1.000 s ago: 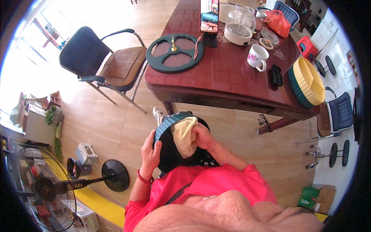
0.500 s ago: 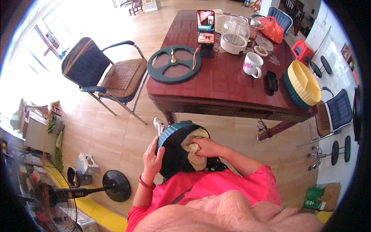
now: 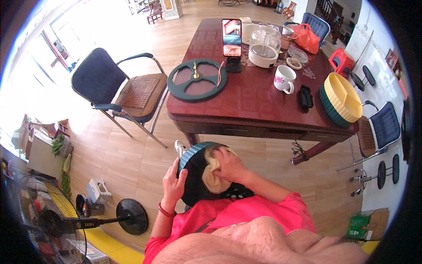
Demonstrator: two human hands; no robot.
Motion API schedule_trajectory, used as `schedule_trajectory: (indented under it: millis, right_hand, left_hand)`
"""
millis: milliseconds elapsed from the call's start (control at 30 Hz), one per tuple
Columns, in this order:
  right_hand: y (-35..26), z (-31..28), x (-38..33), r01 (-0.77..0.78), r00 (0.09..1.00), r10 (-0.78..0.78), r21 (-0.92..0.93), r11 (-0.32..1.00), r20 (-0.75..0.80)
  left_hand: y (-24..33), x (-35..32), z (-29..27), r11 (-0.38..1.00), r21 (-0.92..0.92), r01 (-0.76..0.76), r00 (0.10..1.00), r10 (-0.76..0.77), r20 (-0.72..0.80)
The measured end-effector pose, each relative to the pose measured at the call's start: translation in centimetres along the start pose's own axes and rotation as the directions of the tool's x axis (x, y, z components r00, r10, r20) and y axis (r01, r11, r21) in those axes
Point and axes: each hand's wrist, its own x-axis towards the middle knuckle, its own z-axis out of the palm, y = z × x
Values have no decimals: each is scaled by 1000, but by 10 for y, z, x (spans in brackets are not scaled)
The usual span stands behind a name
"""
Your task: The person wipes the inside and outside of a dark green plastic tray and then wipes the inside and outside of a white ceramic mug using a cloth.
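Seated person, red top, round ribbed piece (image 3: 193, 177) tilted on the lap: blue-teal wall to the left and far side, dark face toward the body. Left hand (image 3: 174, 182) at the piece's left edge, fingers along the ribbed wall, thumb apart on the dark face, gripping the rim. Right hand (image 3: 229, 165) over the far right of the same piece, fingers stretched across a bunched cream cloth (image 3: 214, 181); slightly blurred, cannot tell how tightly they close on it. Cloth lies against the dark face, folds spilling toward the near side. Ahead, reddish-brown worktop (image 3: 255, 97). At its left, dark green wheel-like frame (image 3: 196, 80) with a gold spindle (image 3: 196, 73). Far middle, phone (image 3: 231, 38) upright; right of it, glass jug (image 3: 264, 44) on a white base. Nearer, flowered mug (image 3: 285, 79), then a yellow divided tray (image 3: 345, 97) at the right edge.
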Motion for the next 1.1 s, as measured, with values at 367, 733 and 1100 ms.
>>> schedule_trajectory:
  millis: [367,733,1100]
  right_hand:
    - [18,-17,-5,-241,905,176,126,962,387]
    - [59,43,-25,-234,964,-19,804,-547,267]
    - [-41,5,-15,185,942,-298,500,846,155]
  left_hand:
    - [14,1,10,998,-46,-40,999,41,7]
    - [-2,4,2,985,-148,89,995,-81,57]
    - [-2,13,0,814,-520,259,963,-174,206]
